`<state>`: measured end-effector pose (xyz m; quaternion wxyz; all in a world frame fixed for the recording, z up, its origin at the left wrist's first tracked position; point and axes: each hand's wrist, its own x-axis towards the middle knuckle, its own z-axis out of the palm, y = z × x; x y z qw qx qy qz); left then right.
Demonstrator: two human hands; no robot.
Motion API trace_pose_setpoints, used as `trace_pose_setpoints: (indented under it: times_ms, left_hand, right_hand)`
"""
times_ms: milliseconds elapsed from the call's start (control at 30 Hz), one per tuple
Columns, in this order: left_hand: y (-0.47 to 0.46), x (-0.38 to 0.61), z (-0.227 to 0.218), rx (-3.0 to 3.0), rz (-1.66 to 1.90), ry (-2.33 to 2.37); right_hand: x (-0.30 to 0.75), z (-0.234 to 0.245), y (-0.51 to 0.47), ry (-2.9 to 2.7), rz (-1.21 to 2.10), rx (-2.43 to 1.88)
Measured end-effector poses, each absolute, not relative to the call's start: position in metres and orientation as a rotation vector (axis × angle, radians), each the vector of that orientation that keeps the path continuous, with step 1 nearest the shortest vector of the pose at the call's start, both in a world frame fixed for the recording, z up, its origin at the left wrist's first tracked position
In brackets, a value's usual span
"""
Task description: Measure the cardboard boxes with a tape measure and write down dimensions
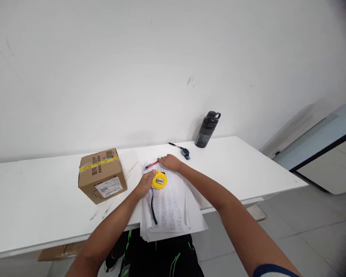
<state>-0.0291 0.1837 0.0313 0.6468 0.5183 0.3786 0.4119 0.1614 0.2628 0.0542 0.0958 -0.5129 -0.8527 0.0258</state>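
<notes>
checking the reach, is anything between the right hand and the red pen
Nothing visible. The right hand has its fingers at the end of the red pen on the papers. The tape lies nearer the person, in the left hand, off that line.

Bright, even indoor light, white wall and tabletop (248,161) near washed out. Soft shadow behind bottle (207,130) on wall. Wide-angle bending at edges, dark vignette top-right corner. Focus fairly sharp.
</notes>
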Motion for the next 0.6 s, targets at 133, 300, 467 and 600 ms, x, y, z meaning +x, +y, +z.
trace_pose_setpoints:
  times_ms: [133,300,467,600]
  left_hand:
    - [0.196,-0.033,0.031,0.984,0.981,0.833]
    - [0.207,-0.04,0.037,0.789,0.879,0.729]
    - [0.206,-0.044,0.043,0.733,0.835,0.636]
    - [0.206,-0.046,0.044,0.694,0.86,0.578]
  right_hand:
    - [0.186,0.036,0.237,-2.101,0.138,-1.594]
    - [0.203,0.014,0.197,-1.671,0.401,-1.539]
    - [0.197,0.013,0.192,-1.249,0.837,-1.443]
    - [0.195,0.016,0.191,-1.282,0.841,-1.463]
